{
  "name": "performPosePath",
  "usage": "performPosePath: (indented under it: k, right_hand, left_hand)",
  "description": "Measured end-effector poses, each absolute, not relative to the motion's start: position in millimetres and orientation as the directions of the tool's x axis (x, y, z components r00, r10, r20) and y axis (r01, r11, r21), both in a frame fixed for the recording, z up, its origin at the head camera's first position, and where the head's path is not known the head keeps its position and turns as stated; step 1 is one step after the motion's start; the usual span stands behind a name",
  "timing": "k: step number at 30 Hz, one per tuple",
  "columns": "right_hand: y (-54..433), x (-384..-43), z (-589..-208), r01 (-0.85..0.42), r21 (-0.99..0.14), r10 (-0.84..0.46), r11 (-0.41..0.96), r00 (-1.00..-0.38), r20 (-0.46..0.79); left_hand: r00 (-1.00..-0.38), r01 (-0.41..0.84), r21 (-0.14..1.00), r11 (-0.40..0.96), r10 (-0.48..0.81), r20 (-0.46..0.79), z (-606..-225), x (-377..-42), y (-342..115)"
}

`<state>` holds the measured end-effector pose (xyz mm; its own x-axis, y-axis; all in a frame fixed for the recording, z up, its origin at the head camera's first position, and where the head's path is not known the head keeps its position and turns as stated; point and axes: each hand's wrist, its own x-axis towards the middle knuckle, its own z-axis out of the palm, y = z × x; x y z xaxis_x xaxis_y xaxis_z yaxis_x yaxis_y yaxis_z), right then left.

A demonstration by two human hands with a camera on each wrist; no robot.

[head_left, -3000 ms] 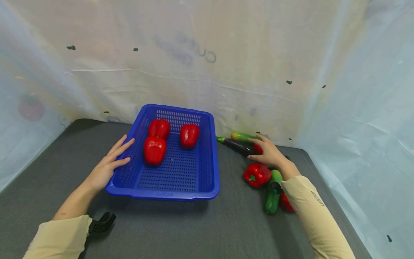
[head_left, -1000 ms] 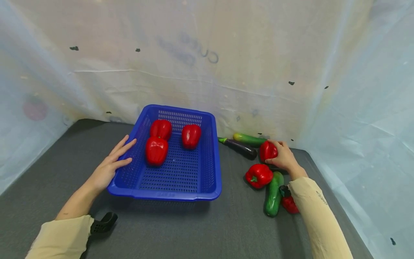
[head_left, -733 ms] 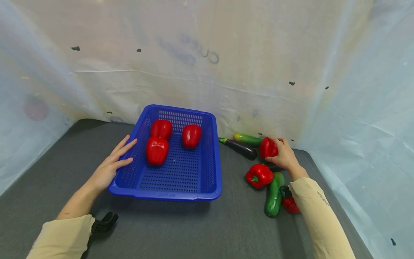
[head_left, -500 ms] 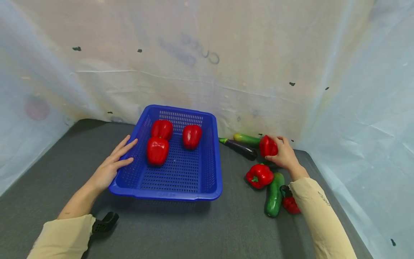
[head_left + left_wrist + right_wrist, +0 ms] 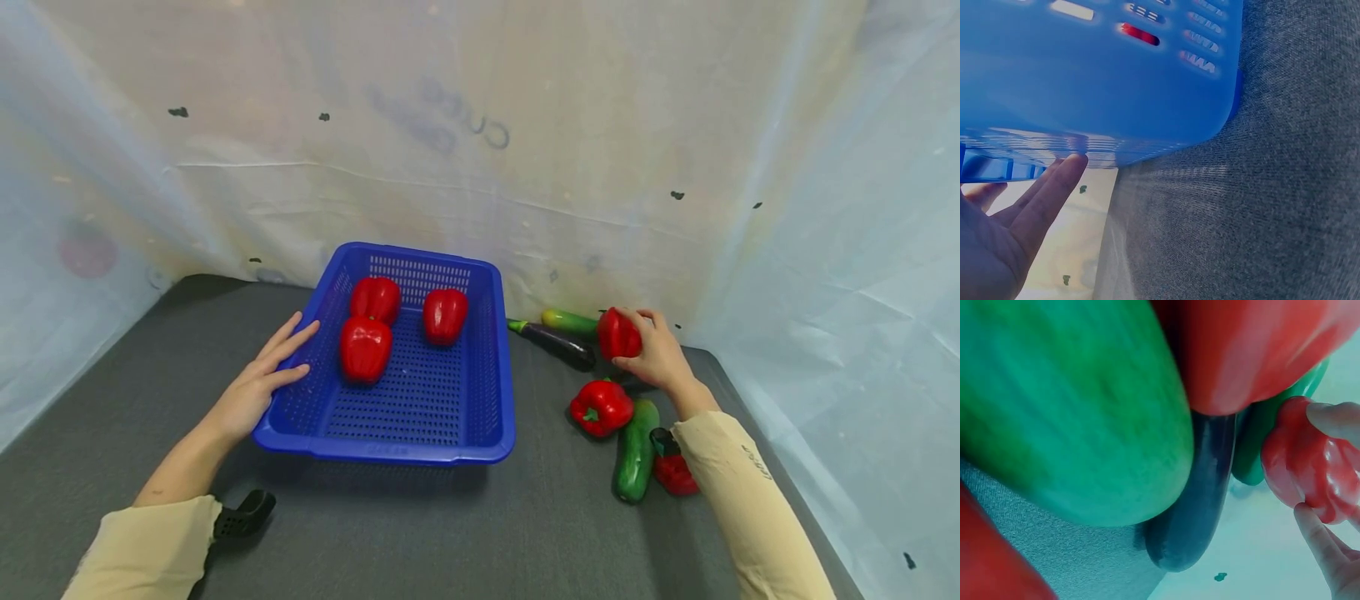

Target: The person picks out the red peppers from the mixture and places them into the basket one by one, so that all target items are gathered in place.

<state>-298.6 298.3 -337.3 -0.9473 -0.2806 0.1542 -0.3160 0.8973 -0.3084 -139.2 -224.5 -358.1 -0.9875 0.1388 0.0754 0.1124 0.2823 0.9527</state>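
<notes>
My left hand (image 5: 251,387) rests on the left rim of a blue perforated basket (image 5: 386,452), its fingers straight and spread. In the left wrist view, its fingertips are against the side of the basket. Three red bell peppers, one of them a front pepper (image 5: 365,350), lie inside. At the back right, my right hand (image 5: 654,354) grips another red bell pepper (image 5: 618,335) between thumb and fingers. The right wrist view shows this pepper (image 5: 1310,462) tilted in the grasp. A dark eggplant (image 5: 558,343) and a yellow-green cucumber (image 5: 570,322) lie just left of it.
Nearer on the grey table (image 5: 525,533) lie a red bell pepper (image 5: 600,408), a green cucumber (image 5: 637,454) and another red pepper (image 5: 675,475) partly behind the right sleeve. A dark eggplant (image 5: 1191,506) shows in the right wrist view. Plastic sheeting (image 5: 570,150) hangs behind.
The right hand, earlier spread over the pepper, has closed around it and shifted it slightly up and left, tipping it. The left hand and the basket stay put.
</notes>
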Motion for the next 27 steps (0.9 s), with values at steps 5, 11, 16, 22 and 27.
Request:
performPosePath:
  k: [5,11,16,22,27]
  right_hand:
    - [295,-297,-335,-0.348,-0.303,-0.308,0.887,-0.935,0.174]
    - [288,-295,-333,-0.402,-0.291,-0.352,0.868,-0.912,0.210]
    - [283,-293,-331,-0.419,-0.275,-0.371,0.866,-0.905,0.208]
    - [278,-291,-331,-0.426,-0.267,-0.384,0.864,-0.902,0.198]
    - [272,-288,-328,-0.463,-0.257,-0.420,0.849,-0.884,0.205]
  left_hand:
    - [-0.988,0.108,0.951,0.289,0.137,0.071,-358,-139,-224]
    - [-0.988,0.109,0.949,0.297,0.134,0.072,-357,-139,-224]
    - [-0.989,0.110,0.948,0.298,0.131,0.073,-357,-139,-224]
    - [-0.987,0.117,0.951,0.285,0.140,0.080,-357,-139,-223]
    - [-0.987,0.115,0.951,0.286,0.137,0.078,-356,-138,-224]
